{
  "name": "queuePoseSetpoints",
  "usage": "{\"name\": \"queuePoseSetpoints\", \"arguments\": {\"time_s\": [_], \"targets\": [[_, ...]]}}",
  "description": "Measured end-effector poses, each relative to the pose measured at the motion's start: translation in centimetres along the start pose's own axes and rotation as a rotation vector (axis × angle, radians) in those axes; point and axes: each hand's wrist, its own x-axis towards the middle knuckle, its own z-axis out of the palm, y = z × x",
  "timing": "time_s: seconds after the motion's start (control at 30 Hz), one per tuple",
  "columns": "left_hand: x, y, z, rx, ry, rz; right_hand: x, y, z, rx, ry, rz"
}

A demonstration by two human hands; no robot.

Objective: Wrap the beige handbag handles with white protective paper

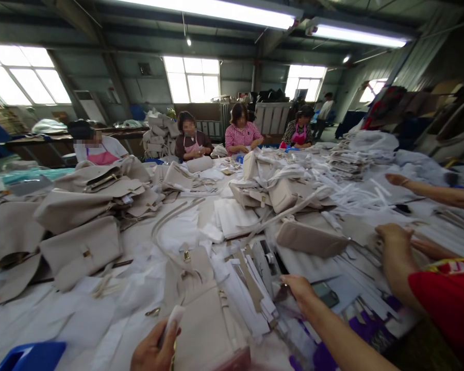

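Observation:
My left hand is closed at the bottom, its thumb pressed on a short piece wrapped in white; what lies inside the wrapping is hidden. Right beside it a beige handbag lies flat, with gold buckles and a long strap curving away behind it. A gold clasp rests just above my left hand. My right hand reaches out with its fingers pinched together at the edge of a grey box-like item. Anything small between those fingertips cannot be made out. White and brown strips lie between my hands.
Beige bags are heaped at the left, more bags in the middle. A blue plastic object sits at the lower left. A co-worker in a red sleeve works close on my right; several people sit across the table. A phone-like object lies near my right forearm.

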Motion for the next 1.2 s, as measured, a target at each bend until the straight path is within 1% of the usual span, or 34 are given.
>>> {"name": "queuePoseSetpoints", "arguments": {"time_s": [0.13, 0.2, 0.27, 0.33, 0.4, 0.47, 0.5, 0.53, 0.6, 0.67, 0.7, 0.77, 0.8, 0.87, 0.9, 0.97, 1.07, 1.2], "targets": [[0.1, -0.5, 0.1, -0.001, -0.006, 0.003, -2.5, 1.8, -1.0, -0.006, 0.045, 0.024], [0.1, -0.7, 0.2, 0.025, -0.006, 0.013, -3.4, 2.9, -0.9, -0.015, 0.049, 0.091], [0.1, -0.9, 0.3, 0.052, 0.005, 0.051, -3.6, 3.9, -0.5, -0.022, 0.046, 0.167], [0.1, -1.1, 0.5, 0.073, 0.022, 0.128, -3.3, 4.7, -0.2, -0.044, 0.041, 0.204], [0.0, -1.2, 0.6, 0.097, 0.049, 0.228, -3.1, 5.2, -0.1, -0.096, 0.015, 0.213], [-0.3, -1.3, 0.7, 0.132, 0.085, 0.335, -3.7, 5.3, 0.1, -0.162, -0.042, 0.208], [-0.5, -1.4, 0.8, 0.153, 0.103, 0.384, -4.4, 5.1, 0.5, -0.186, -0.092, 0.196], [-0.7, -1.4, 0.9, 0.175, 0.120, 0.425, -5.3, 4.7, 1.2, -0.199, -0.170, 0.179], [-1.1, -1.4, 1.1, 0.233, 0.147, 0.484, -7.8, 3.2, 3.4, -0.197, -0.386, 0.127], [-1.4, -1.3, 1.2, 0.316, 0.161, 0.514, -10.7, 0.7, 6.8, -0.178, -0.632, 0.071], [-1.6, -1.3, 1.3, 0.365, 0.161, 0.523, -12.2, -0.6, 8.8, -0.160, -0.724, 0.039], [-1.9, -1.0, 1.5, 0.464, 0.159, 0.543, -14.7, -3.2, 12.8, -0.139, -0.858, 0.024], [-2.1, -0.9, 1.6, 0.510, 0.162, 0.553, -15.7, -4.1, 14.6, -0.113, -0.892, 0.019], [-2.4, -0.7, 1.8, 0.580, 0.162, 0.577, -16.9, -5.2, 17.6, -0.103, -0.896, 0.033], [-2.5, -0.6, 2.0, 0.603, 0.161, 0.593, -17.1, -5.4, 18.7, -0.120, -0.867, 0.042], [-2.7, -0.6, 2.2, 0.636, 0.148, 0.630, -17.2, -5.0, 20.0, -0.186, -0.790, 0.064], [-2.9, -0.8, 2.7, 0.691, 0.148, 0.657, -17.1, -4.0, 20.4, -0.276, -0.715, 0.090], [-3.1, -1.5, 3.0, 0.705, 0.172, 0.653, -17.3, -3.3, 20.1, -0.344, -0.685, 0.120]]}}
